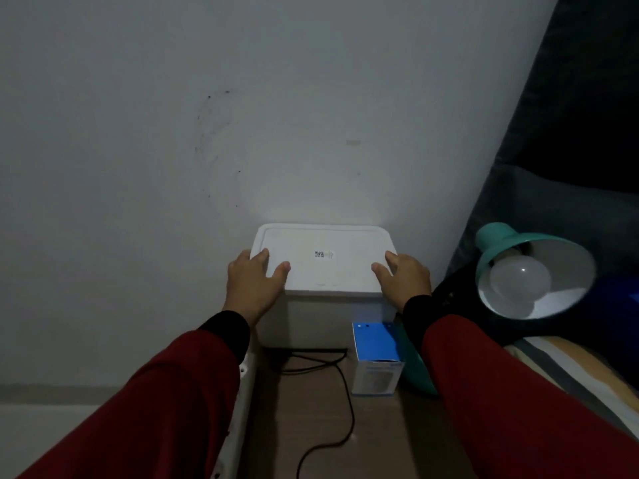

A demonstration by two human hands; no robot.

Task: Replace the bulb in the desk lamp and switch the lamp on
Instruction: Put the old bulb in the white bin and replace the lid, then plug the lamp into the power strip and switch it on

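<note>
White plastic lid [323, 261] of a storage box [321, 319], held at both short ends. The left hand [252, 283] holds the lid's left edge, thumb on top and fingers curved over the rim; the right hand [406, 276] mirrors this grip on the right edge. A small printed label [323, 254] lies midway between the two hands. Below the right hand, a blue-and-white bulb carton [377, 359] stands upright on the wooden tabletop [311, 426], close in front of the box. A black cable [340, 402] runs across the tabletop below the hands. Right of the right hand, well clear of it, the teal desk lamp [532, 271] faces the viewer; a white bulb [518, 283] sits in its shade, unlit. A dark curtain [570, 115] hangs behind the lamp.
</note>
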